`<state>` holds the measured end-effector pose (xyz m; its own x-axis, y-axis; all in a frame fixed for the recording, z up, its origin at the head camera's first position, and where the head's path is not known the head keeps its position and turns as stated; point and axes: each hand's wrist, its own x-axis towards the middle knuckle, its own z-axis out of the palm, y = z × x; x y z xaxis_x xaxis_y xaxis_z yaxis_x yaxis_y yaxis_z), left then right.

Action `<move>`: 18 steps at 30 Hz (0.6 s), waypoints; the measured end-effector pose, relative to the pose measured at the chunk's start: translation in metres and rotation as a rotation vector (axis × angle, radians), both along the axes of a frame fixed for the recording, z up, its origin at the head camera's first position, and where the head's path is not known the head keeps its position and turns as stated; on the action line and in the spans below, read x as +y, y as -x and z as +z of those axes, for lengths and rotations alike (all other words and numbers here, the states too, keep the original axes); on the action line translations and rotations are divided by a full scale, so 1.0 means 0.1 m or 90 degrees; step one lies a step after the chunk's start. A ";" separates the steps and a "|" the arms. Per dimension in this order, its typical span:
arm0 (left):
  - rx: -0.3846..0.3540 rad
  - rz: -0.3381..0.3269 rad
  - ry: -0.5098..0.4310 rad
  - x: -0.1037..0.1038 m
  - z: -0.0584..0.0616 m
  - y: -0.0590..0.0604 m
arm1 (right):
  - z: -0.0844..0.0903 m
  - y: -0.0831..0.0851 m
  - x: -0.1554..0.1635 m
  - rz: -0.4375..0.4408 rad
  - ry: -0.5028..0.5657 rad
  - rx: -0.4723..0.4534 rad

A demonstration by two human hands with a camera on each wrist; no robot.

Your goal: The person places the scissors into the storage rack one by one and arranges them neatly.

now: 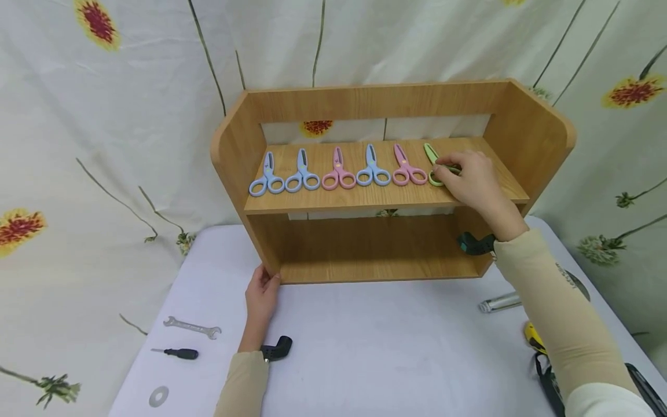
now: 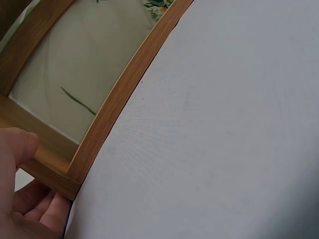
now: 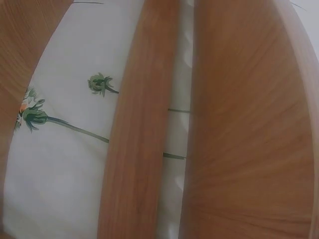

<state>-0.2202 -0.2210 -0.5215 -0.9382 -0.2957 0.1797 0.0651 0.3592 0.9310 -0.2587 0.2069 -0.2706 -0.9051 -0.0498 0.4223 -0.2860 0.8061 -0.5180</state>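
Note:
A wooden two-tier shelf point(image 1: 375, 101) stands on the white table point(image 1: 391, 347). On its upper board several small scissors lie in a row: blue point(image 1: 268, 176), blue point(image 1: 302, 174), pink point(image 1: 339, 172), blue point(image 1: 372, 169), pink point(image 1: 406, 169). At the right end of the row my right hand point(image 1: 469, 174) pinches the handles of the green scissors point(image 1: 431, 155). My left hand point(image 1: 262, 295) holds the shelf's lower left front corner. The left wrist view shows the thumb and fingers of that hand point(image 2: 25, 199) round the corner of the shelf point(image 2: 124, 84). The right wrist view shows only shelf boards point(image 3: 239, 124) and curtain.
On the table's left lie a wrench point(image 1: 191, 328), a small screwdriver point(image 1: 177, 353) and a washer point(image 1: 158, 396). A metal tube point(image 1: 500, 302) and a yellow object point(image 1: 534, 337) lie at the right. A flowered curtain hangs close behind the shelf.

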 end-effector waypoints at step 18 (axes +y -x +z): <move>-0.018 -0.013 0.018 0.00 0.07 0.10 | -0.18 -0.16 0.03 0.011 0.182 0.245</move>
